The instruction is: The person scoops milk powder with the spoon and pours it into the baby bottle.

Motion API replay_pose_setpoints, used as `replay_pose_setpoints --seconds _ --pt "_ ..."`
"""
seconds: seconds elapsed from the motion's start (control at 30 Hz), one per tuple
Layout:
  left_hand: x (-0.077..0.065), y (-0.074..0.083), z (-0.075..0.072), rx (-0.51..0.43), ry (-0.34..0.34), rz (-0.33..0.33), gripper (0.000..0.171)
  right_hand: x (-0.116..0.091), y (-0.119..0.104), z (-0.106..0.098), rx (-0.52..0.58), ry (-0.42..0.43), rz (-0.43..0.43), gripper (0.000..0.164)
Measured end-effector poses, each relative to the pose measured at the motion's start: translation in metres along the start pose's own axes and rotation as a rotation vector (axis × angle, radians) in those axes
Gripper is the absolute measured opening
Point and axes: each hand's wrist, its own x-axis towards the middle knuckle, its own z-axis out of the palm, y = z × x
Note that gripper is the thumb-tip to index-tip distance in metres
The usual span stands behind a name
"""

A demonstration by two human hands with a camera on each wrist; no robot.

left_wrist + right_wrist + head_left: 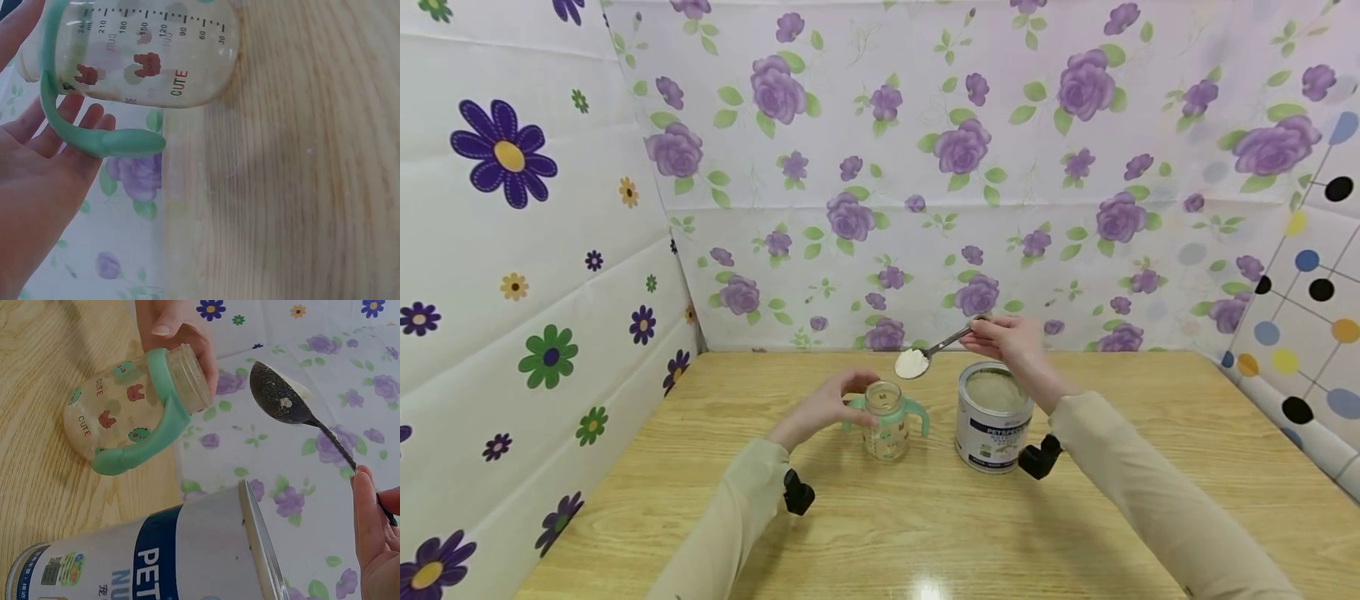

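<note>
A clear baby bottle [886,433] with a green two-handled collar stands uncapped on the table. My left hand [833,407] holds it near the neck, thumb on the near side and fingers behind. In the left wrist view, printed volume marks and small red figures show on the bottle [147,53]. With its fingertips my right hand [1009,340] pinches the handle of a dark spoon [947,340]. White powder [912,363] is heaped in the spoon's bowl, raised above and just right of the bottle mouth. Below the right hand stands an open tin [992,442] of pale powder.
The wooden table [865,533] runs back to a wall covering [850,167] with purple flowers. Flowered sheeting [550,275] borders the left side, and dotted sheeting [1300,333] the right. A black wrist camera sits on each sleeve.
</note>
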Motion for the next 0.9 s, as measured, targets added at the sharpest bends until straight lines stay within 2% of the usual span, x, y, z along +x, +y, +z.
replay_pose_setpoints --seconds 0.23,0.47,0.57,0.9 --pt "0.002 -0.002 0.001 0.009 -0.027 0.012 0.063 0.002 0.004 0.008 -0.062 -0.009 0.001 0.028" --pt "-0.008 0.022 0.004 0.007 -0.071 0.029 0.06 0.002 0.008 0.014 -0.06 -0.004 -0.002 0.029" --pt "-0.009 0.025 0.005 0.014 -0.073 0.026 0.059 0.002 0.01 0.016 -0.08 0.001 0.0 0.029" --pt "-0.006 0.021 0.007 -0.024 -0.065 0.022 0.059 0.003 0.013 0.021 -0.106 -0.003 -0.018 0.029"
